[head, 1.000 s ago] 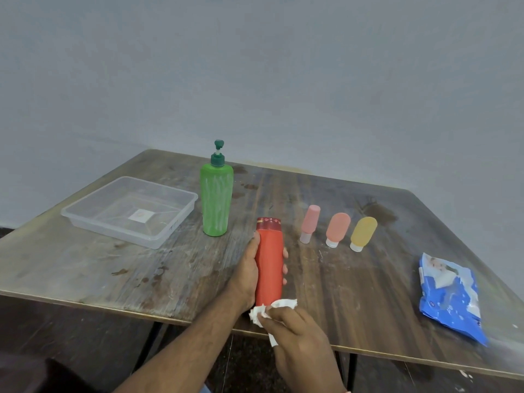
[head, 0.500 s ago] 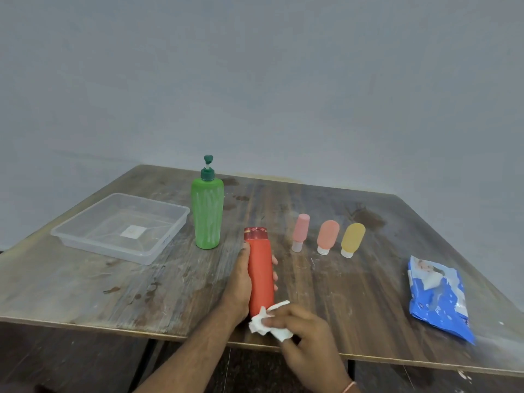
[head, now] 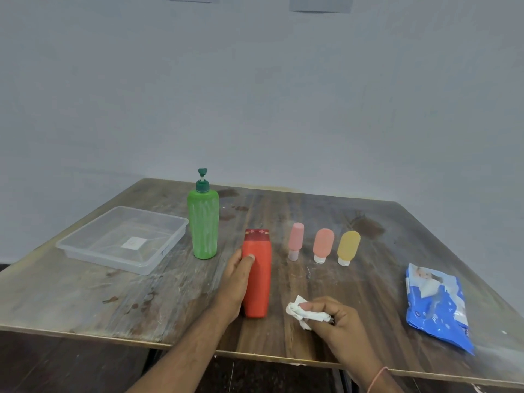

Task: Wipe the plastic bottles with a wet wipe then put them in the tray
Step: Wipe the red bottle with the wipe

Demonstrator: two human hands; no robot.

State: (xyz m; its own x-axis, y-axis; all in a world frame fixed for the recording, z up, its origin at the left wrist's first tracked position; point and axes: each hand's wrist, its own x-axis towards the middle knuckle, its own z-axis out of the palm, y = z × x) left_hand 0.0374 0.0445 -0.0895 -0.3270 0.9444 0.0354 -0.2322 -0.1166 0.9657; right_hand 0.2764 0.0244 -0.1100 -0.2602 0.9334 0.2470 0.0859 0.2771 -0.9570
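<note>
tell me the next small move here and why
Probably carry the red bottle, gripped by the left hand, over to the clear tray: the right hand holds the wipe apart from it, and the tray holds no bottles.

You're in a plain, bare room, likely a home: a worn, stained wooden table [head: 368, 293] pushed against a blank pale painted wall [head: 255, 95], toiletry bottles [head: 202, 225] on its tabletop.

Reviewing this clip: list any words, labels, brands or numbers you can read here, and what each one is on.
No text is legible.
Blue plastic wet-wipe pack: white printing, too blurred to read.
Clear plastic tray: white sticker on its base, too small to read; faint marks on its near wall, unreadable.
Red plastic bottle: patterned cap band, no readable words.
</note>
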